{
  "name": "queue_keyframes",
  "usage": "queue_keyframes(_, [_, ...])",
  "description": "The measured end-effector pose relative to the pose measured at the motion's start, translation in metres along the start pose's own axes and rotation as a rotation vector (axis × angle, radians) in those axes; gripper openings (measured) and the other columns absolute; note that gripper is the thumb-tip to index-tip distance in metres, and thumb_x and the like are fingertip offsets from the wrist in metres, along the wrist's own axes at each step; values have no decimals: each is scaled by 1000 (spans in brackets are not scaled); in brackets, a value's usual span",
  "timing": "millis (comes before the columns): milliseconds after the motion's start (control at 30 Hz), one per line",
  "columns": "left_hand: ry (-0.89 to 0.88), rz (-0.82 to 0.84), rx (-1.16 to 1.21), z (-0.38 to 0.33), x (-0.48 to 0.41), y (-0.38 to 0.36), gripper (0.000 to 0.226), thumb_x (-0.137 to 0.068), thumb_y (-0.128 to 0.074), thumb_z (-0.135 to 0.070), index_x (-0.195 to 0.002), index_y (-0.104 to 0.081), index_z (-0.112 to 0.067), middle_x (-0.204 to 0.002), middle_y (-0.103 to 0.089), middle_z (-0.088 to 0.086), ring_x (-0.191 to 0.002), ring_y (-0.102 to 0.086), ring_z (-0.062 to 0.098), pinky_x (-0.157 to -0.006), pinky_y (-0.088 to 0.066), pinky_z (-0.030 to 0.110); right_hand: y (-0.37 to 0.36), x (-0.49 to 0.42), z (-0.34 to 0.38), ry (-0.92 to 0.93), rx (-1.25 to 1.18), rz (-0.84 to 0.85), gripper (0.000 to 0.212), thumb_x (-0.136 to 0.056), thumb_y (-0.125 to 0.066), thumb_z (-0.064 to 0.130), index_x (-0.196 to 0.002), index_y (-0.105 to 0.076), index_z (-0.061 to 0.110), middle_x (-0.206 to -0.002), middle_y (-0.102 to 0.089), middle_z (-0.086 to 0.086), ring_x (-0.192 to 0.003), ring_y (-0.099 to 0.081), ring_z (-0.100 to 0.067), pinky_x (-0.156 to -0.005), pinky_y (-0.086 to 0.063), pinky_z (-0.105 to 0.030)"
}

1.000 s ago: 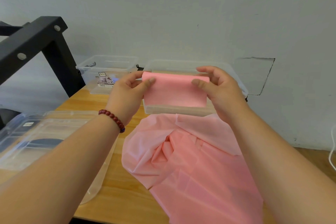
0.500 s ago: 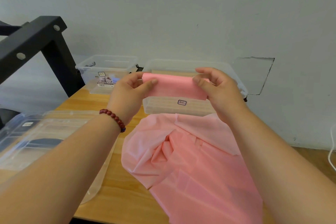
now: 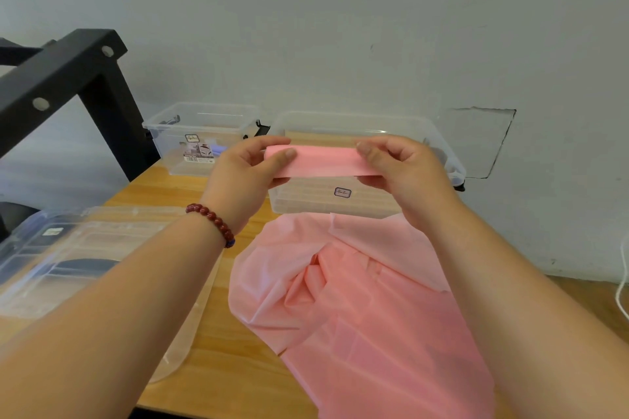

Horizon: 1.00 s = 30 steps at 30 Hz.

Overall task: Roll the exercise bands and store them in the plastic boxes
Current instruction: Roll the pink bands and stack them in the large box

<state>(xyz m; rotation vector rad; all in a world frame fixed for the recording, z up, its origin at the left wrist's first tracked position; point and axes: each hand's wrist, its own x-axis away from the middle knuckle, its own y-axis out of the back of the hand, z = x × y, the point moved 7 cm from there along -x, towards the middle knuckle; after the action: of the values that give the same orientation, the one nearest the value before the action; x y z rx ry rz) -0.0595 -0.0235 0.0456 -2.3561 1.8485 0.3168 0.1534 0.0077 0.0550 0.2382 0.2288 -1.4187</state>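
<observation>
Pale wall behind, a wooden table [image 3: 218,350] below, and two clear plastic boxes at its far edge: a larger box [image 3: 306,204] and a smaller box [image 3: 204,126] to its left. The left hand [image 3: 245,173] and right hand [image 3: 405,170] are raised in front of the larger one, each pinching an end of a pink exercise band [image 3: 323,163] between thumb and fingers. A second ago a broad flap hung from that grip and covered the box's front label [image 3: 342,192]. Half a second ago the flap was shorter, and now it is wound into a flat, narrow strip with the label showing beneath. This piece looks about rolled, so I'd judge the drop into the box comes next. A loose pink sheet [image 3: 357,299] lies crumpled on the table against the box's front. I cannot tell whether it joins the held strip; if separate, it is not yet rolled. Clear lids [image 3: 85,248] lie to the left
</observation>
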Motion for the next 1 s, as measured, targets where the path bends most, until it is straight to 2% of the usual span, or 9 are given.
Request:
queue_keyframes(100, [8, 6, 5, 1, 0, 0, 22, -89, -66, -15, -111, -67, -20, -108, -68, 12, -95, -69, 16, -80, -57, 26, -1, 1, -1, -13, 5, 7, 18, -82, -72, 5, -91, -72, 21, -96, -68, -5, -77, -69, -8, -72, -57, -22])
queue_keyframes(267, [-16, 48, 6, -2, 1, 0, 25, -86, -69, -10, -105, -67, -27, -114, -67, 6, -92, -70, 16, -84, -56, 26, -1, 1, -4, -53, -80, -25, 16, -83, -71, 3, -89, -71, 18, -83, -69, -4, -67, -69, -14, -67, -56, -21])
queue_keyframes(500, [4, -11, 20, 1, -3, 8, 20, -89, -66, -10, -106, -67, -21, -110, -68, 9, -92, -70, 18, -85, -57, 28, -4, 3, -8, -155, -123, 18, 21, -84, -70, 1, -99, -68, 15, -90, -69, -4, -77, -71, -15, -68, -58, -25])
queue_keyframes(600, [10, -26, 22, 3, -3, 10, 20, -89, -66, -9, -105, -66, -21, -109, -68, 9, -94, -70, 19, -86, -57, 29, -2, 1, -10, -193, -153, -4, 21, -83, -70, -1, -99, -68, 12, -86, -66, -4, -75, -72, -19, -66, -57, -24])
queue_keyframes(800, [3, -28, 19, 4, -7, 10, 23, -91, -63, -9, -110, -64, -23, -116, -65, 9, -91, -69, 15, -85, -56, 26, -6, -4, -9, -177, -166, -34, 15, -82, -69, -5, -91, -68, 7, -84, -67, -9, -65, -71, -16, -63, -56, -19])
queue_keyframes(867, [-17, -25, -14, 3, -10, 11, 29, -93, -61, -12, -118, -61, -27, -120, -63, 5, -94, -68, 11, -87, -56, 25, -7, -7, -9, -174, -166, -53, 13, -83, -68, -5, -89, -68, 6, -83, -66, -10, -64, -70, -16, -65, -57, -19])
queue_keyframes(1000, [-70, -30, -207, 2, -17, 14, 37, -99, -52, -30, -135, -49, -35, -127, -56, -14, -109, -58, 2, -97, -48, 28, -8, -16, -12, -182, -151, -81, 12, -83, -68, -6, -88, -67, 5, -88, -66, -12, -67, -70, -18, -69, -59, -22])
